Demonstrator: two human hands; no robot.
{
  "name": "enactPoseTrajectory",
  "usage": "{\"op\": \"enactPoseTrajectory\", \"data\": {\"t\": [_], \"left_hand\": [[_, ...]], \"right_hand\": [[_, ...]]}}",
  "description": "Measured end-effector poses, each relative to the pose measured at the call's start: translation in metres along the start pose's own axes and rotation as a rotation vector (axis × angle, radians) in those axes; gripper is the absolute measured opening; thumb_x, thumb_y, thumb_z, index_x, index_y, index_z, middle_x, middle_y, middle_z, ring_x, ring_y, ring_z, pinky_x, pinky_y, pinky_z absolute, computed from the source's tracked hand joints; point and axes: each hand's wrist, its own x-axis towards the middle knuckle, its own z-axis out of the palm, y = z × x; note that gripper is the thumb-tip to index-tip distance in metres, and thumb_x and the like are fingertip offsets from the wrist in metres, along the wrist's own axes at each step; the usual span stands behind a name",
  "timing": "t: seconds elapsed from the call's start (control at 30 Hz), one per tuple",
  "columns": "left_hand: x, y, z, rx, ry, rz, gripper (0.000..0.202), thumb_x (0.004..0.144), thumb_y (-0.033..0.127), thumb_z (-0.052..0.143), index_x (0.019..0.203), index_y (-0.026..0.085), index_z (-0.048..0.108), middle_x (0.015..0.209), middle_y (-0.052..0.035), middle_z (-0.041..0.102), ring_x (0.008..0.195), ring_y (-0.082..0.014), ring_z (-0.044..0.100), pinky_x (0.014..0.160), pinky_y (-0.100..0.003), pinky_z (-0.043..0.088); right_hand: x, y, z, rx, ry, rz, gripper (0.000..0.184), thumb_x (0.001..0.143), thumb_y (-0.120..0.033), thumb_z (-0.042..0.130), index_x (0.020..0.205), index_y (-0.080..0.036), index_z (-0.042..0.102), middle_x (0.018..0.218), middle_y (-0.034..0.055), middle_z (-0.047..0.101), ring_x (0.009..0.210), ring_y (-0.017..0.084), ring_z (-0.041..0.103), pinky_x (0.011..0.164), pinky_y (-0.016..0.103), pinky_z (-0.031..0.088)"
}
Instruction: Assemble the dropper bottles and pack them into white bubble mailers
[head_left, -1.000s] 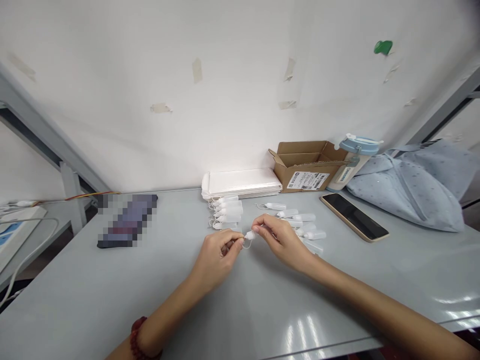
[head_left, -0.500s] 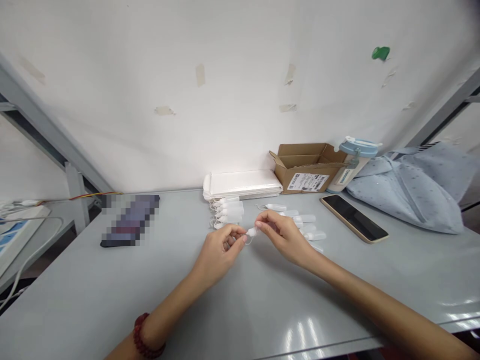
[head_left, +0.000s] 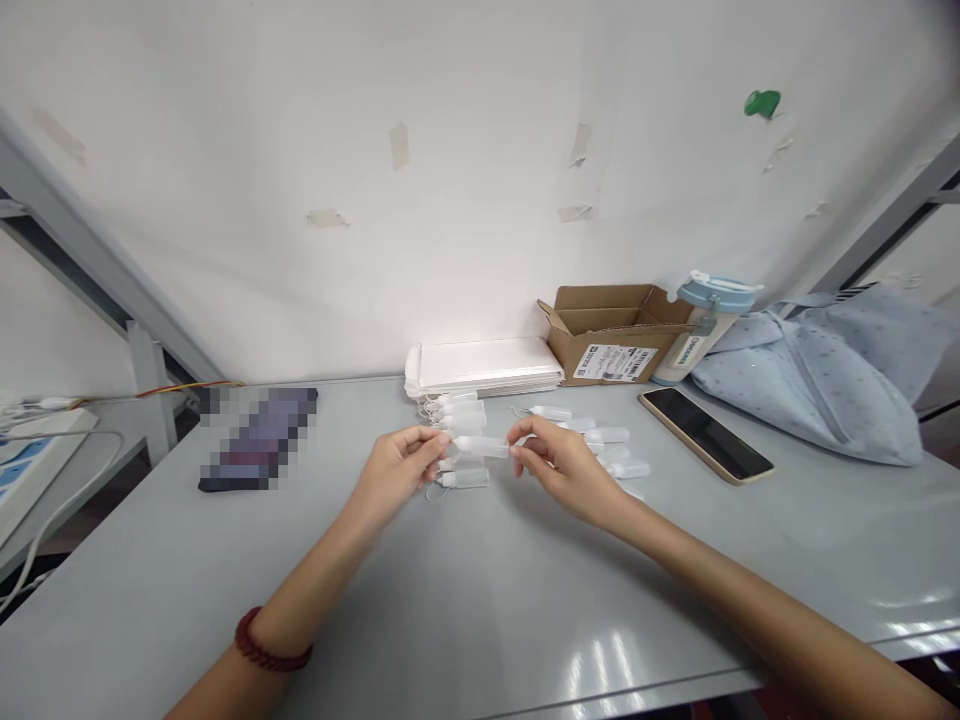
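Observation:
A small translucent squeeze bottle (head_left: 481, 446) with a white cap is stretched lengthwise between my two hands. My left hand (head_left: 401, 468) pinches its cap end, and my right hand (head_left: 559, 462) pinches the base. Beneath and behind it lies a stacked row of similar bottles (head_left: 459, 415), their caps and thin cords pointing left. The nearest bottle of that row (head_left: 466, 480) has its cord loop lying on the table. More loose bottles (head_left: 626, 469) lie scattered just beyond my right hand.
Against the wall, a stack of white flat boxes (head_left: 487, 365) sits beside an open cardboard box (head_left: 611, 345). A blue-lidded cup (head_left: 697, 330), a pale blue fabric bag (head_left: 817, 380) and a phone (head_left: 705, 435) are at the right. A blurred dark object (head_left: 262, 440) lies left.
My left hand has moved left and slightly up, toward the cap end. The held bottle, mostly hidden before, now shows at full length between my hands, above the row.

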Motion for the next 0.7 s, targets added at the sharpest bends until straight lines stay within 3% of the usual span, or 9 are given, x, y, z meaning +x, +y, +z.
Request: {"op": "enactPoseTrajectory", "data": {"t": [0.2,0.53,0.7], "left_hand": [[0.006,0.001,-0.009,0.025,0.003,-0.065,0.032,0.070,0.046,0.063,0.062,0.015,0.058,0.048,0.0042,0.044,0.046,-0.0086,0.038,0.048,-0.023,0.031],[0.013,-0.006,-0.025,0.065,-0.102,-0.156,0.033,0.070,0.046,0.062,0.060,0.015,0.056,0.048,0.0041,0.046,0.044,-0.0073,0.035,0.048,-0.023,0.027],[0.015,-0.008,-0.027,0.087,-0.117,-0.176,0.035,0.069,0.049,0.063,0.060,0.015,0.056,0.048,0.0046,0.046,0.043,-0.0073,0.036,0.048,-0.023,0.027]], "right_hand": [[0.002,0.011,0.008,-0.059,-0.001,-0.118,0.009,0.089,-0.021,0.043,0.094,-0.020,0.050,0.089,0.0070,0.068,0.085,0.020,0.066,0.070,0.032,0.047],[0.001,0.020,0.012,-0.206,-0.059,-0.299,0.022,0.090,-0.015,0.040,0.105,-0.019,0.055,0.105,0.0099,0.063,0.095,0.020,0.060,0.082,0.038,0.048],[0.000,0.022,0.014,-0.207,-0.099,-0.319,0.023,0.089,-0.013,0.041,0.107,-0.019,0.054,0.112,0.0112,0.059,0.103,0.021,0.056,0.087,0.040,0.047]]}}
